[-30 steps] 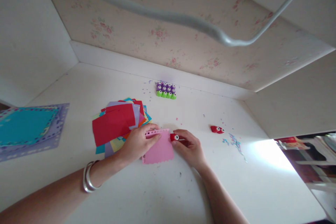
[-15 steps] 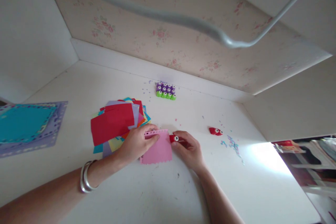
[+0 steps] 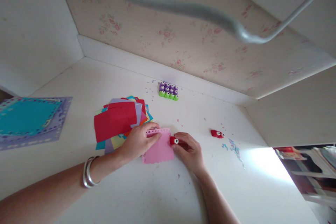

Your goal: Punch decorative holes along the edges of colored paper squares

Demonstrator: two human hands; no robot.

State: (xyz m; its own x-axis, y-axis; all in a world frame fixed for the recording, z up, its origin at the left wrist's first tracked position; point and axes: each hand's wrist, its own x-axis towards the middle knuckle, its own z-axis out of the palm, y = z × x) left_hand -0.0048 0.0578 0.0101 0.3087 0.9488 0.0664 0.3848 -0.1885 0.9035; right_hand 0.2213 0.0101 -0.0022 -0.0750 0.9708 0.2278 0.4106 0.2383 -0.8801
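My left hand pinches a square of pink paper near its upper left, thumb on top. Small punched holes run along the sheet's top and left edges, and its lower edge looks scalloped. My right hand grips a small red craft punch with a white button top between thumb and fingers. The punch sits at the right edge of the pink paper; whether the edge is inside its slot I cannot tell. Left of my left hand lies a loose pile of coloured paper, a red sheet uppermost.
Purple and green punches stand in rows near the back wall. Other red punches lie at the right, beside scattered paper bits. Blue and purple sheets with punched borders lie far left. A grey bar crosses overhead.
The camera view has shifted slightly. My right hand and the red punch have moved a little down along the paper's right edge; my left hand keeps its hold.
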